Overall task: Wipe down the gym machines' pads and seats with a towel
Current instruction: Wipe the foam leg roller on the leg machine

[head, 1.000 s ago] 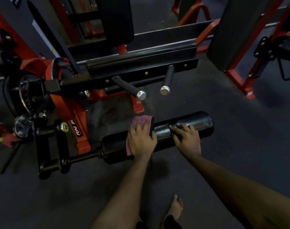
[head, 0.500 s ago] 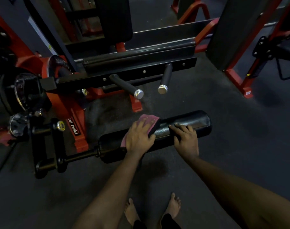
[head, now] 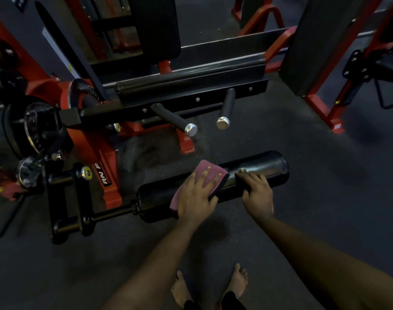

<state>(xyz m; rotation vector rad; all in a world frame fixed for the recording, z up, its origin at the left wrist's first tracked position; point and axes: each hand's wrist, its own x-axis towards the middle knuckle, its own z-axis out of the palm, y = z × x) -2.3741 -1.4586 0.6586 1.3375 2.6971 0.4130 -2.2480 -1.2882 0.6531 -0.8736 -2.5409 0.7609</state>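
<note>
You are viewing a dim frame, glare glinting on the roller pad (head: 269, 163) at three o'clock, edges blurring at nine.

left hand (head: 195, 198) flat, right hand (head: 258, 195) curled

2 hands: left hand (head: 194, 198), right hand (head: 257, 195). 1 towel (head: 208, 170) under the left hand. 1 pad (head: 269, 163) under both. 2 pegs (head: 173, 119) (head: 227, 108) beyond them. 2 feet (head: 180, 291) (head: 238, 280) behind.

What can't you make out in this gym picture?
Head view only:
- Part of pad: covered by towel and left hand.
- Underside of pad: faces the floor.
- Label lettering: small, dim, partly readable.
- Weight plates: dark, blurred.
- Machine at right: cropped by edge.
</note>
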